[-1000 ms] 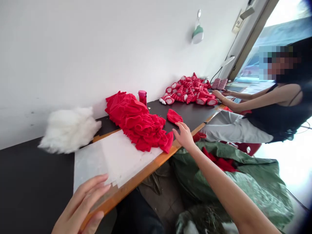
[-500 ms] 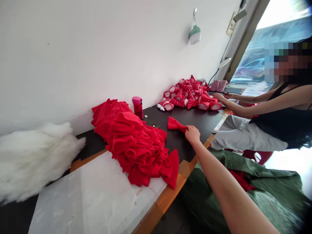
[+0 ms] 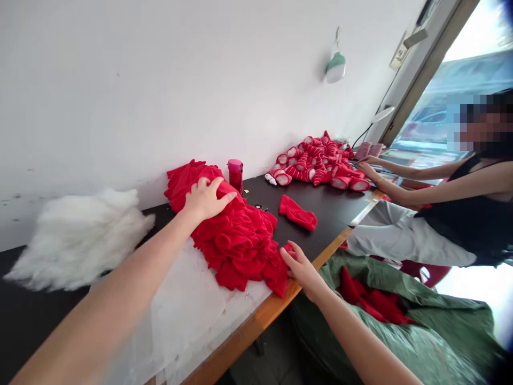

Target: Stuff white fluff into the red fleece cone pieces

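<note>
A heap of red fabric pieces [image 3: 240, 240] lies on the table, partly over translucent plastic sheeting. My left hand [image 3: 204, 199] rests on the upper back of the heap, fingers spread and palm down. At the heap's near right end, my right hand [image 3: 300, 267] touches the edge of the fabric, its fingers apart. Between this heap and the stuffed pieces, a single red fabric piece [image 3: 297, 213] lies by itself on the dark tabletop.
White stuffing [image 3: 80, 240] sits at the left. A pink-lidded bottle [image 3: 235, 175] stands behind the heap. Striped red stuffed pieces [image 3: 316, 160] are piled farther back, beside a co-worker [image 3: 449, 219]. A green sack [image 3: 433, 331] holding red fabric is below the table's right edge.
My right hand has let go of the single red piece, left it on the table, and moved nearer to the heap. My left hand has come into view onto the heap.
</note>
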Available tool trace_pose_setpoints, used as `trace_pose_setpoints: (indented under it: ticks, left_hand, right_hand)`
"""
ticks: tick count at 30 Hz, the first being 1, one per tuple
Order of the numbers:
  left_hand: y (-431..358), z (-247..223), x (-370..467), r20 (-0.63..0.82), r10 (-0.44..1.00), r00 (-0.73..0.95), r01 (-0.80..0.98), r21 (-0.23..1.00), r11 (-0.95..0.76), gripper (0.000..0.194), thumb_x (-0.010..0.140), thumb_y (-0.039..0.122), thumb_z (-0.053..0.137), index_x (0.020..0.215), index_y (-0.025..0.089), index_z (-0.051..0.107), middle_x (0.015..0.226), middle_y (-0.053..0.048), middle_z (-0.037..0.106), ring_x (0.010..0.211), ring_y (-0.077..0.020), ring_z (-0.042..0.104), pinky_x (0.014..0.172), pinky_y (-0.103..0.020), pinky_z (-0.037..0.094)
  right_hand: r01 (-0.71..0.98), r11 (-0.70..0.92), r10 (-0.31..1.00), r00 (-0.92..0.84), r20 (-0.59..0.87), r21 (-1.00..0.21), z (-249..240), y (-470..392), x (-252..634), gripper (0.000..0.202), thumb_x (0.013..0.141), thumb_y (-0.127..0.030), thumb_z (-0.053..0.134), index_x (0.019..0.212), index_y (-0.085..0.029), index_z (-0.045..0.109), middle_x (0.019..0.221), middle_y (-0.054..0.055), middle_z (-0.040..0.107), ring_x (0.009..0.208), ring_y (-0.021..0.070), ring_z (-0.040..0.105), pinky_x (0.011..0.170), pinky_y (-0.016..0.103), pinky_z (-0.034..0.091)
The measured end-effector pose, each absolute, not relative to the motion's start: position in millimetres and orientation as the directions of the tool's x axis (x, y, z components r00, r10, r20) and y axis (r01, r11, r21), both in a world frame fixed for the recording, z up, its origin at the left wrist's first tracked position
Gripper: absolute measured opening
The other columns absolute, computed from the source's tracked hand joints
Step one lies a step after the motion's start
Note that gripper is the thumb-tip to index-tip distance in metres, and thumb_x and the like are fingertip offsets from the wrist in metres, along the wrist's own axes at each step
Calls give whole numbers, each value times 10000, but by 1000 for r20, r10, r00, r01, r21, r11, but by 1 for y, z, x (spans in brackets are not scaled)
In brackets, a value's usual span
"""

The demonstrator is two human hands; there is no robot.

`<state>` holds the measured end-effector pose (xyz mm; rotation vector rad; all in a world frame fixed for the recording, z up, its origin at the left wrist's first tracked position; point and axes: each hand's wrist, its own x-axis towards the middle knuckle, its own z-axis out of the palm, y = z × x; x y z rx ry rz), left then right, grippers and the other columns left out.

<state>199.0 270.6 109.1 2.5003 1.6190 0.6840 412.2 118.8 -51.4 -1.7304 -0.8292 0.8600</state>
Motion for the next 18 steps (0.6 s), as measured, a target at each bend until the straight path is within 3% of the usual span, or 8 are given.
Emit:
trace_pose_setpoints:
  ticks: [2,5,8,10,12,14,18]
  left_hand:
    - [285,90,205,135,952,276,871,384,-307,829,795,742,483,1487,303,365,1525,-182,305,1348,-482,375,1055,-593,360]
    - [288,64,195,113,950,292,844,437,-312,886,774,726,522,1518,300,297,1557,-177,246,1410,-459,290,1103,-557,312]
    - [285,53,178,94,936,340,791,510,-338,983,706,731,616,1522,296,281,1576,-169,196,1442,-433,238,1139,-539,270]
    - [286,48,168,62,927,369,748,572,-336,1053,634,732,693,1513,313,291,1586,-154,172,1444,-423,239,1150,-522,265]
    - [288,41,162,42,922,386,689,651,-318,1075,594,692,756,1500,332,304,1585,-132,173,1442,-396,262,1155,-492,279]
    - [290,30,157,52,916,399,606,735,-305,1063,594,627,796,1492,326,313,1571,-126,198,1438,-358,285,1166,-463,277]
    - [292,12,154,150,904,400,434,838,-331,981,613,509,834,1454,273,385,1504,-125,320,1421,-315,318,1193,-443,232]
  right_hand:
    - [55,-313,831,499,-246,-948,-36,136,404,769,871,-610,492,1521,-256,283,1390,119,500,1163,271,583,896,377,536]
    - [146,-324,814,546,-197,-935,-14,169,394,701,915,-580,461,1522,-269,300,1584,121,222,1387,264,384,1118,396,357]
    - [236,-339,840,511,-180,-911,2,196,392,713,932,-591,442,1532,-241,284,1617,147,99,1453,291,268,1165,452,265]
    - [231,-358,881,405,-245,-905,7,206,395,781,891,-676,465,1534,-277,271,1610,142,164,1440,321,296,1119,518,330]
    - [151,-396,891,301,-340,-906,6,210,397,891,798,-737,572,1521,-302,285,1550,146,332,1365,333,423,1053,541,410]
    - [4,-421,882,233,-409,-907,1,212,396,949,719,-703,698,1489,-276,344,1421,150,513,1225,315,569,1000,513,474]
    - [-295,-285,927,156,-340,-912,-10,210,378,600,756,-496,767,1260,-227,584,1153,103,697,1017,273,687,920,432,556]
